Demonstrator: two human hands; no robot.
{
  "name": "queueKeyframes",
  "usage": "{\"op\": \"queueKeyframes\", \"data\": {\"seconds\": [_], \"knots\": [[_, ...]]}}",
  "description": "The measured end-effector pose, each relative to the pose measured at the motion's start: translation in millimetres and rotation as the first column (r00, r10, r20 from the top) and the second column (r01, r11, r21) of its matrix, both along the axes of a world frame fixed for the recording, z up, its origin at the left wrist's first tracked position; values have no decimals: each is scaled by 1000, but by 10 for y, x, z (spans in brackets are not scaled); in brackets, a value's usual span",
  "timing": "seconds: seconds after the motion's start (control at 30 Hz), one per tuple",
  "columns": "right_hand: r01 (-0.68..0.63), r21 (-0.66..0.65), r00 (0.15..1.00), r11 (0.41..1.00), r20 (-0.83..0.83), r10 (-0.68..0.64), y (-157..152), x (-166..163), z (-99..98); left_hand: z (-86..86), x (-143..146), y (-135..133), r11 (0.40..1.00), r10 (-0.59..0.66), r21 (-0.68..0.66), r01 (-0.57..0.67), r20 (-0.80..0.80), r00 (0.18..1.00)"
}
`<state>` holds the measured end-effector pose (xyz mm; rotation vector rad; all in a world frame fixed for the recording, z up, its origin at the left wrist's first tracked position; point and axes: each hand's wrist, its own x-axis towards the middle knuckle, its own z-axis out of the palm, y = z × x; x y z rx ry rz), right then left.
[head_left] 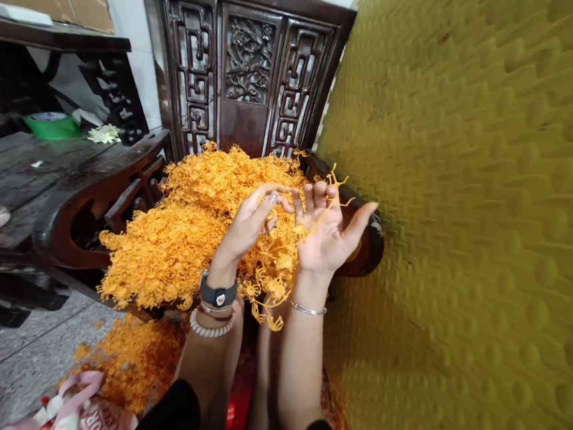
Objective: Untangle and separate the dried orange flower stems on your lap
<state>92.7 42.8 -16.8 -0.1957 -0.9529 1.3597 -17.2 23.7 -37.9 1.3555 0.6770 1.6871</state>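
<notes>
My left hand (253, 224) is over the front of a heap of orange plastic flower sprigs (173, 245), fingers loosely bent and apart. Its fingertips come close to the fingers of my right hand (325, 235); whether they touch I cannot tell. My right hand is turned palm up, thumb spread wide, fingers slightly curled. A thin orange branched sprig (316, 223) runs across its palm and fingers, its tips showing beyond the fingertips. More sprigs (273, 287) hang down between my wrists at the edge of the heap.
The heap lies on a dark carved wooden chair (244, 127). A textured yellow-green mat (466, 224) stands upright at right. On the left a wooden seat (9, 171) bears a green tape roll (51, 125). Orange pieces (138, 356) and a printed bag (103, 420) are on the floor.
</notes>
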Motion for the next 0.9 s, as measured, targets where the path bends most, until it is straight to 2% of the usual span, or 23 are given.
{"op": "queueKeyframes", "data": {"seconds": [0.1,0.23,0.3,0.4,0.53,0.7,0.83,0.9], "knots": [[56,98,995,994,72,-63,-34,13,1,15,-8,-29,998,60,46,-52,-192,980],[93,182,963,979,232,-134,-80,-8,10,16,3,-49,992,125,77,-99,-513,849],[106,183,949,977,276,-154,-98,-25,22,10,21,-43,994,106,76,-76,-595,797],[94,180,950,979,279,-143,-112,-35,34,15,42,-44,997,60,73,-18,-629,775],[90,247,927,965,332,-171,-98,1,18,37,34,-71,994,60,109,4,-570,820],[186,367,738,911,559,-377,-45,51,-36,7,46,-33,983,153,154,-101,-382,911],[364,443,595,819,566,-571,-60,62,-46,-23,125,23,998,66,11,-65,-77,995],[392,478,533,786,579,-617,-87,70,-37,-25,161,33,996,36,-86,-26,108,994]]}}
